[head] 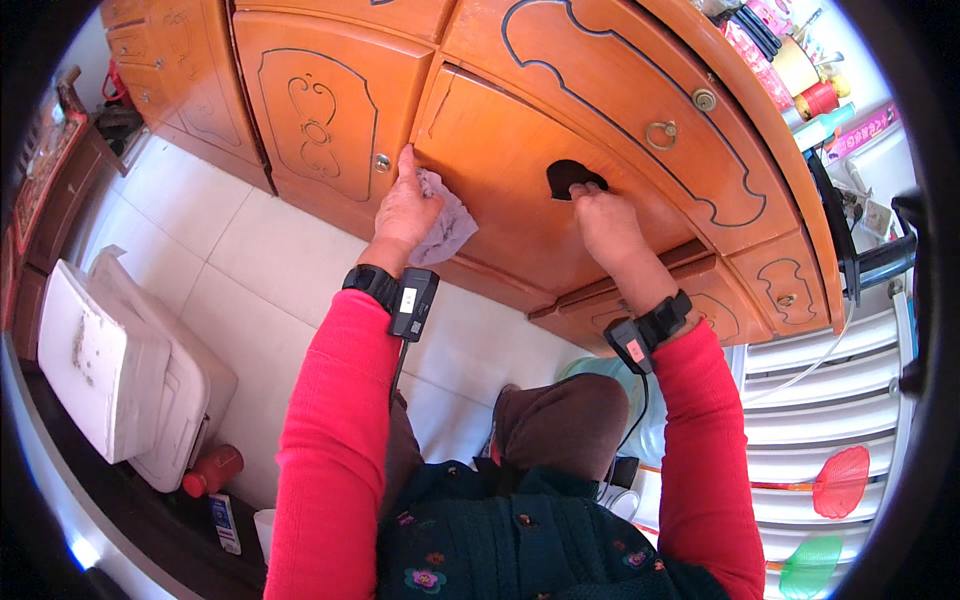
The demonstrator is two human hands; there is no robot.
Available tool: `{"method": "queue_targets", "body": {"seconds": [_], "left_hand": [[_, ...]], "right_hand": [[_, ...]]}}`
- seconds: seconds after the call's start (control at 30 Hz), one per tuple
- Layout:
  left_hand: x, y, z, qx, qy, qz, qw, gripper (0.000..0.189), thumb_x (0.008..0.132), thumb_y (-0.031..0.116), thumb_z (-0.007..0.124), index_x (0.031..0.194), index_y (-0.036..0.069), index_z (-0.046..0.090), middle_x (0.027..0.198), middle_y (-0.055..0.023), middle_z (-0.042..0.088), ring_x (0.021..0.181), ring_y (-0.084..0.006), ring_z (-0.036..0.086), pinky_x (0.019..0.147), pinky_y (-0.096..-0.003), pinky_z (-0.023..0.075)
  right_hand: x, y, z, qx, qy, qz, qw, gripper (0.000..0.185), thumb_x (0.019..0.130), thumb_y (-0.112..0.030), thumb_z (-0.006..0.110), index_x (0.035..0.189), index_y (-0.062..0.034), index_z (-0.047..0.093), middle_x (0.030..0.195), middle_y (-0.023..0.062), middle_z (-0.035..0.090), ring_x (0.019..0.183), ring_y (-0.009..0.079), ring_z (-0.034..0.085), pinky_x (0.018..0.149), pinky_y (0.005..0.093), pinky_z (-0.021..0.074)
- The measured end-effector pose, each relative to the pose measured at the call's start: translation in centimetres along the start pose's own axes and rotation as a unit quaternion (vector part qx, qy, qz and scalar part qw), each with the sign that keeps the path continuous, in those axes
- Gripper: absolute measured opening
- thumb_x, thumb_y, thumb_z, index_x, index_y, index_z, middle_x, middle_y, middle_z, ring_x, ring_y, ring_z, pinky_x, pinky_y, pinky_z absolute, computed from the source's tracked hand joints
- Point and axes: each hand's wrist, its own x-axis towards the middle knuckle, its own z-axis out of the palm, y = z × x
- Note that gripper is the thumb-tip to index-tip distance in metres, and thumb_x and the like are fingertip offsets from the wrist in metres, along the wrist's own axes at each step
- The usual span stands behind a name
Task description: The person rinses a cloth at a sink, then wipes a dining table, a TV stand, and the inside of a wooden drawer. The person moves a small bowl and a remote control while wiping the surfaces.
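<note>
My left hand [406, 208] holds a crumpled pale purple cloth [448, 229] against the wooden cabinet, its index finger stretched along the edge of a plain door panel [502, 150]. Left of that finger is a carved cabinet door [315, 112] with a small round metal knob [382, 163]. My right hand [606, 217] is at a dark, rounded opening [568, 178] in the plain panel, fingers curled at its lower edge; the fingertips are partly hidden. Above it, a carved drawer front [615, 67] bears a ring pull [661, 135] and a lock.
White slatted radiator [817, 420] at the right carries a red fly swatter [841, 482] and a green one [811, 568]. A white plastic bin [165, 390] and a red bottle [214, 469] stand at the left. Assorted small items lie on the cabinet top, upper right.
</note>
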Motion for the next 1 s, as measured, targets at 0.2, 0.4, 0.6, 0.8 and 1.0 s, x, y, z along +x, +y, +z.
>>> {"method": "queue_targets", "body": {"seconds": [0.2,0.4,0.6,0.8,1.0], "left_hand": [[0.7,0.0,1.3,-0.027,0.035,-0.034,0.998,0.074,0.081,0.017,0.065,0.145,0.014,0.028,0.108,-0.0273,0.064,0.105,-0.0433,0.061,0.090,-0.0470,0.0483],[1.3,-1.3,-0.9,-0.029,0.038,0.023,0.999,0.060,0.081,0.020,0.065,0.137,0.019,0.041,0.102,-0.0244,0.066,0.099,-0.0422,0.063,0.086,-0.0473,0.0501],[1.7,-0.9,-3.1,0.065,0.063,0.037,0.995,0.039,0.083,0.016,0.063,0.120,0.014,0.052,0.102,-0.0191,0.066,0.097,-0.0382,0.064,0.082,-0.0473,0.0509],[2.7,-1.2,-3.0,0.072,0.097,0.076,0.990,0.035,0.082,0.008,0.058,0.116,0.014,0.049,0.094,-0.0220,0.067,0.093,-0.0416,0.063,0.080,-0.0503,0.0499],[3.4,-1.9,-2.6,0.071,0.089,0.070,0.991,0.035,0.081,0.002,0.054,0.114,0.013,0.049,0.094,-0.0234,0.066,0.091,-0.0433,0.063,0.079,-0.0517,0.0491]], "right_hand": [[-0.7,-0.7,0.0,0.057,0.068,-0.001,0.996,0.033,0.088,-0.010,0.056,0.118,0.0024,0.058,0.100,0.0212,0.066,0.078,0.0309,0.069,0.066,0.0384,0.0566],[1.2,-3.0,0.2,0.554,-0.002,0.156,0.818,0.033,0.093,-0.018,0.061,0.115,0.0051,0.055,0.087,0.0136,0.064,0.066,0.0186,0.067,0.061,0.0304,0.0556],[4.4,-3.7,0.8,0.622,-0.016,0.223,0.750,0.031,0.094,-0.023,0.063,0.097,0.0065,0.057,0.076,0.0101,0.063,0.061,0.0158,0.066,0.060,0.0264,0.0537],[4.3,-2.5,0.8,0.539,-0.019,0.197,0.819,0.036,0.093,-0.029,0.066,0.082,0.0048,0.060,0.068,0.0090,0.062,0.059,0.0143,0.064,0.056,0.0255,0.0494],[3.3,-3.1,0.6,0.526,-0.002,0.190,0.829,0.034,0.091,-0.026,0.068,0.073,0.0007,0.059,0.060,0.0042,0.058,0.054,0.0104,0.057,0.053,0.0250,0.0446]]}}
